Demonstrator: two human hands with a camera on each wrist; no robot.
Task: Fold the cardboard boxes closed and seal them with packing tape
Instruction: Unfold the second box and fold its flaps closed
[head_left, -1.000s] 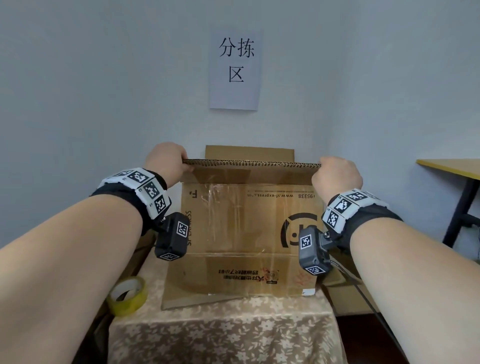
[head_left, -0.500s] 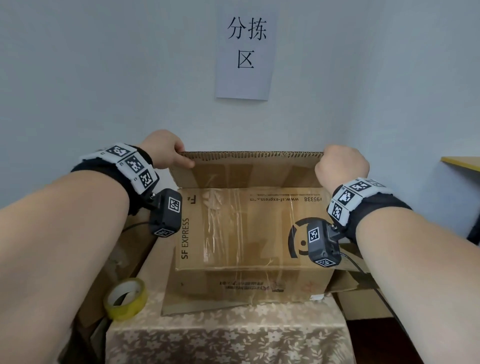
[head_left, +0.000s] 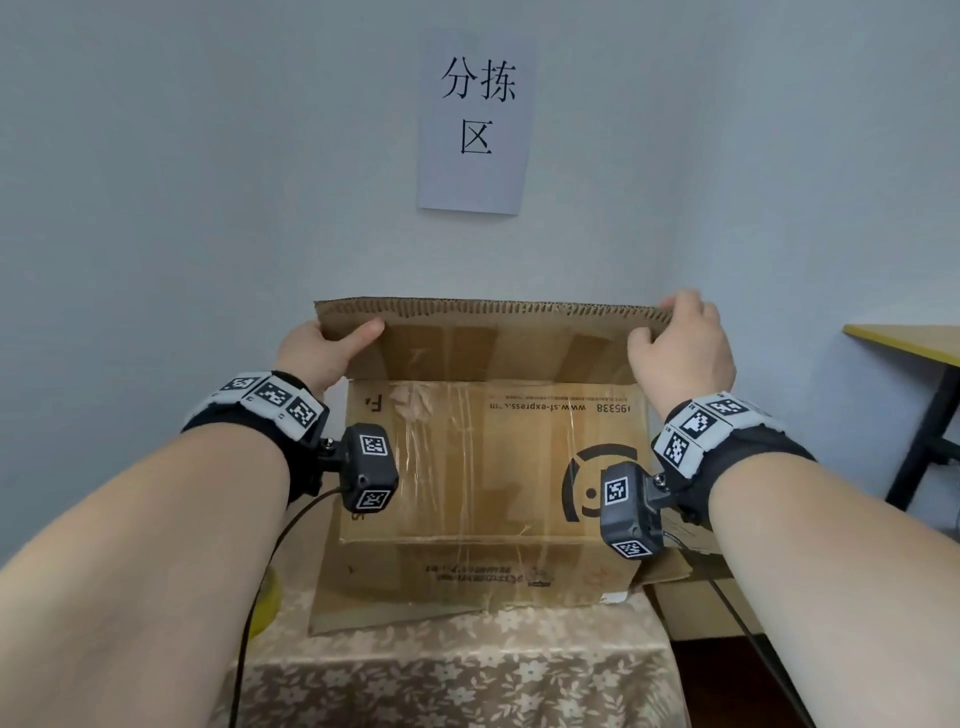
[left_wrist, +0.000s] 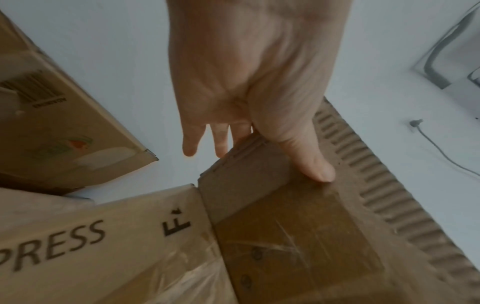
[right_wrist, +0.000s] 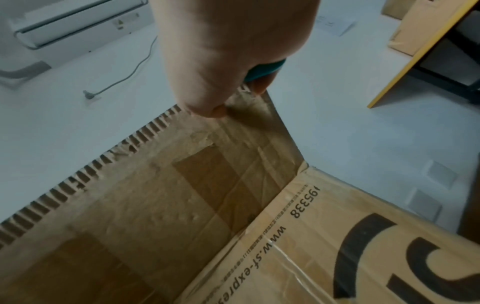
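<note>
On the counter (head_left: 457, 675) with the flowery cloth sits the cardboard box (head_left: 488, 467), right up against the wall under a paper sign (head_left: 475, 122). Both arms are stretched out over it, forearms roughly level, each one grabbing a top corner of the upright flap (head_left: 488, 338). The left hand (head_left: 317, 353) has its thumb pressed flat on the near face of the flap and the fingers reaching round behind it, so that grip is pinching the flap's left end. The right hand (head_left: 680, 348) is curled over the right corner from above, knuckles up, thumb tucked against the cardboard, so that grip is clamped on the flap too. From the wrist view there's something teal peeking under the right hand's fingers, can't tell what. A yellow tape roll (head_left: 267, 603) lies on the counter just left of the box, mostly hidden by the left forearm.
</note>
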